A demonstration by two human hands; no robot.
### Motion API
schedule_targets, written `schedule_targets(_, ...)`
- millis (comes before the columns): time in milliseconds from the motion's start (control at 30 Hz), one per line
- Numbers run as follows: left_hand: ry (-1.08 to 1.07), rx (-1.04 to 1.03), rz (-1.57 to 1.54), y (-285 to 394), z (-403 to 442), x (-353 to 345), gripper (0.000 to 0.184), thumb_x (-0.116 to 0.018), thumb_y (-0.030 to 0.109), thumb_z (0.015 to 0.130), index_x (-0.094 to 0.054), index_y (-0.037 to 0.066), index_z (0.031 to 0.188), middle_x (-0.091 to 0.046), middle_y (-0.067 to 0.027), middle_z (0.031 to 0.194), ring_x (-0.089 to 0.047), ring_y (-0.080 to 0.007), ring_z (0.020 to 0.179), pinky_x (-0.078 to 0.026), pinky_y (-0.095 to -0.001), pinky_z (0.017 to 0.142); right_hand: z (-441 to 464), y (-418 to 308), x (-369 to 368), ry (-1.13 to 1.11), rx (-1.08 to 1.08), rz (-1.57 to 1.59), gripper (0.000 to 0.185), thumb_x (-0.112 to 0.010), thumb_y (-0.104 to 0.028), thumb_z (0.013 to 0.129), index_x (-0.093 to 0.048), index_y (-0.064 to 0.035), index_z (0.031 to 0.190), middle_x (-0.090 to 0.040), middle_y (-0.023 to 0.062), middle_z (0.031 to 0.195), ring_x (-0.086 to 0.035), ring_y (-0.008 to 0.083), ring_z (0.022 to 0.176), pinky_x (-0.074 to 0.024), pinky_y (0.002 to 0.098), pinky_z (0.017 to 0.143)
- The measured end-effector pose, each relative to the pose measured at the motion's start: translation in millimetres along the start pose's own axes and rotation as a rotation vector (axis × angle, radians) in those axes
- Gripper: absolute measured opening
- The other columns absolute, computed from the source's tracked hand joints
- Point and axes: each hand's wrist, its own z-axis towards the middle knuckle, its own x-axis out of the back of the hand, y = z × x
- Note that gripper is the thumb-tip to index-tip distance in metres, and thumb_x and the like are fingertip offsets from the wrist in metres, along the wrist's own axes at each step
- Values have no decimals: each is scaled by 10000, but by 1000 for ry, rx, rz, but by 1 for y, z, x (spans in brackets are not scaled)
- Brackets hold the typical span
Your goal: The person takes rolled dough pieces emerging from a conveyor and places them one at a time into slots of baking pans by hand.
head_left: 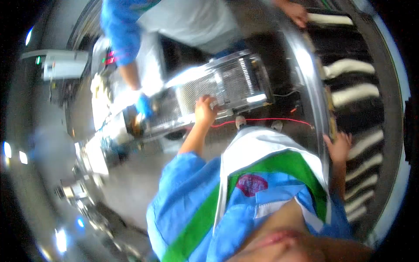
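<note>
My left hand [206,111] is over the near side of a metal machine with a mesh belt [190,97]. Its fingers are curled together, and a small pale spot shows by them; blur hides what it is. Off to my right, my right hand [339,146] has its thumb and fingers on either side of the yellowish edge of a dark tray [349,118]. Across that tray lie several long pale strips that look like dough [355,94], the closest just beyond my fingers.
A co-worker in blue sleeves and a pale apron [187,22] stands opposite, one blue-gloved hand [143,106] at the machine. Their other hand [297,14] is at the tray's far end. A curved shiny metal rail [305,65] runs beside the tray. A red cord [279,119] crosses the floor.
</note>
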Motion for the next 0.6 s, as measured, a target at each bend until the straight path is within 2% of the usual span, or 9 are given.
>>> schedule_targets(100, 137, 228, -30, -65, -47, 16, 223, -659, 144, 713, -611, 69, 917, -561, -150, 1096, -512, -341, 1019, -409, -411, 889, 16, -9, -18, 0, -102, -116, 633, -555, -581, 777, -609, -7, 1038, -582, 238, 1014, -506, 368, 1052, -347, 478, 931)
schedule_targets(200, 336, 332, 47, -115, -86, 20, 233, -658, 163, 713, -606, 46, 907, -562, -174, 1076, -512, -356, 991, -409, -420, 870, 31, -33, -4, 13, -84, -209, 555, -562, -556, 785, -638, -48, 996, -614, 187, 963, -561, 359, 945, -423, 464, 803)
schedule_targets(233, 310, 439, 43, -133, -94, 17, 248, -657, 173, 705, -601, 29, 899, -563, -191, 1062, -506, -368, 999, -405, -426, 872, 41, -18, -27, 132, -59, -255, 533, -572, -558, 776, -657, -59, 947, -621, 174, 923, -575, 353, 903, -444, 446, 765)
schedule_targets(267, 316, 468, 42, -144, -101, 16, 248, -657, 173, 705, -601, 29, 899, -563, -191, 1062, -506, -368, 999, -405, -426, 872, 46, -16, -33, 235, -4, -223, 529, -578, -564, 767, -666, -62, 911, -622, 177, 896, -579, 351, 884, -449, 434, 759)
schedule_targets(333, 485, 461, 64, -162, -109, 16, 261, -660, 174, 701, -600, 33, 912, -564, -201, 1049, -503, -374, 1006, -401, -427, 881, 52, -25, -33, 253, 5, -219, 532, -580, -565, 765, -672, -55, 886, -629, 170, 885, -586, 353, 852, -447, 438, 766)
schedule_targets(433, 510, 488, 25, -187, -122, 18, 272, -669, 171, 705, -603, 50, 940, -541, -186, 1112, -488, -364, 1041, -392, -426, 902, 71, -23, -45, 379, 18, -291, 541, -576, -569, 769, -674, -50, 886, -638, 168, 877, -594, 355, 831, -453, 441, 764)
schedule_targets(467, 530, 501, 8, -194, -127, 17, 275, -673, 168, 703, -606, 57, 946, -528, -180, 1140, -482, -360, 1052, -389, -425, 909, 78, -23, -42, 378, 29, -296, 541, -576, -569, 769, -674, -50, 886, -638, 168, 877, -594, 355, 831, -453, 441, 764)
schedule_targets(533, 470, 571, -15, -207, -138, 19, 289, -679, 159, 696, -609, 71, 962, -502, -169, 1190, -467, -355, 1079, -387, -422, 921, 86, -32, -29, 163, -38, -114, 567, -567, -583, 769, -674, -47, 921, -637, 173, 938, -577, 359, 918, -445, 446, 795)
schedule_targets(600, 474, 590, 25, -220, -146, 20, 302, -682, 163, 696, -612, 78, 977, -498, -160, 1202, -463, -351, 1093, -384, -418, 931, 88, -34, -31, 258, 16, -172, 586, -586, -561, 767, -656, 7, 892, -615, 206, 895, -557, 376, 897, -435, 488, 754)
